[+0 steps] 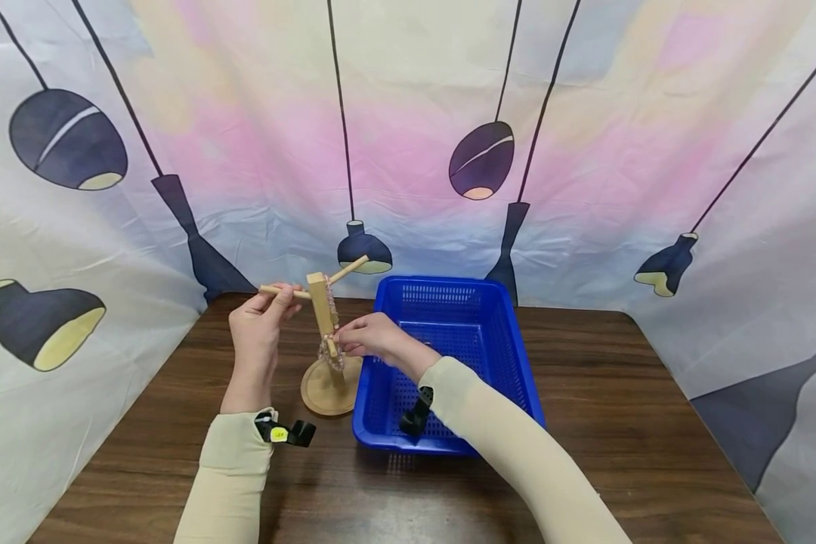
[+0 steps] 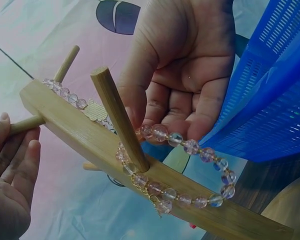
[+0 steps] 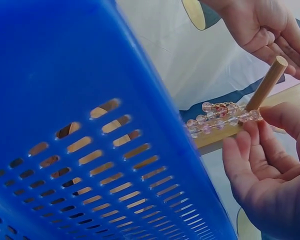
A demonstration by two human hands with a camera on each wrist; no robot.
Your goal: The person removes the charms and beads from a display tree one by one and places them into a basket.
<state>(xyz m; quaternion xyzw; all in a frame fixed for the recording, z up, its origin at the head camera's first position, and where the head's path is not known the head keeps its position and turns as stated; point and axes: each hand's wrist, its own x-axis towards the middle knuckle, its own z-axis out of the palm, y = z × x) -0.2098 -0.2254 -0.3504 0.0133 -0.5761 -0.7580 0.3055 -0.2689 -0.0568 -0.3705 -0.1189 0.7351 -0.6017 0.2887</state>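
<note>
A wooden stand (image 1: 323, 313) with several pegs rises from a round base (image 1: 318, 389). My left hand (image 1: 261, 321) grips its upper left peg (image 2: 26, 125) between thumb and fingers. With thumb and fingertips, my right hand (image 1: 374, 336) pinches a bracelet (image 2: 190, 145) of pink and clear beads. That bracelet loops around a lower peg (image 2: 117, 117), and a fine gold chain hangs from it. Another beaded bracelet (image 2: 65, 93) with a gold-coloured charm (image 2: 95, 111) hangs higher on the stand, by the peg on the far side.
Right beside the stand is a blue perforated plastic basket (image 1: 527, 370), with my right forearm reaching over it. Both stand on a dark wooden table (image 1: 605, 393). Behind the table hangs a cloth backdrop (image 1: 421, 166) printed with lamps.
</note>
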